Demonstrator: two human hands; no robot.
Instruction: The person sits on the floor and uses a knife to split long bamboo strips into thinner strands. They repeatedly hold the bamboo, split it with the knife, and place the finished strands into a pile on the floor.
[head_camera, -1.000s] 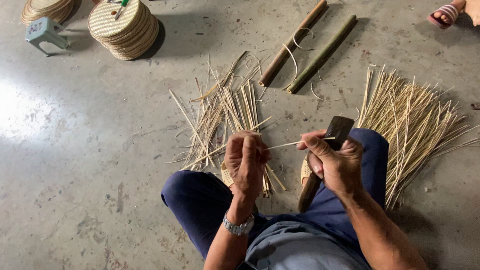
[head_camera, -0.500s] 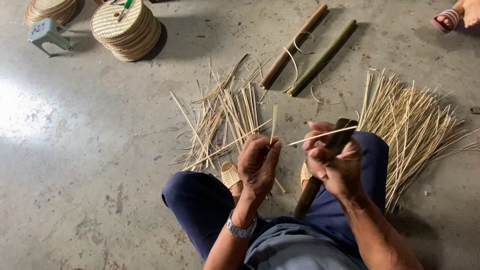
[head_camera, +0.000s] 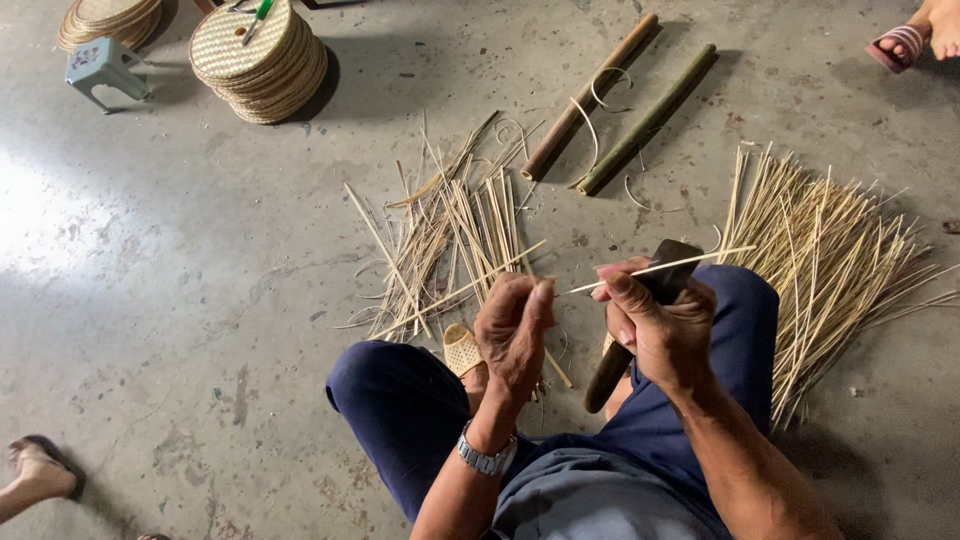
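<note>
Head view shows me my left hand (head_camera: 515, 335) pinching a thin bamboo strip (head_camera: 655, 268) at its near end, fingers closed, above my knees. My right hand (head_camera: 660, 325) is wrapped tight round a dark knife (head_camera: 640, 320), thumb pressing the strip. Beyond on the floor (head_camera: 150, 280) lie loose strips (head_camera: 450, 235), a bundle (head_camera: 835, 265), two bamboo poles (head_camera: 620, 95) and stacked woven mats (head_camera: 260, 60).

The left hand (head_camera: 515, 325) pinches a thin bamboo strip (head_camera: 655, 268). The right hand (head_camera: 660, 325) grips a dark knife (head_camera: 640, 325) against it. Split strips (head_camera: 455, 240) lie on the floor (head_camera: 200, 280).
</note>
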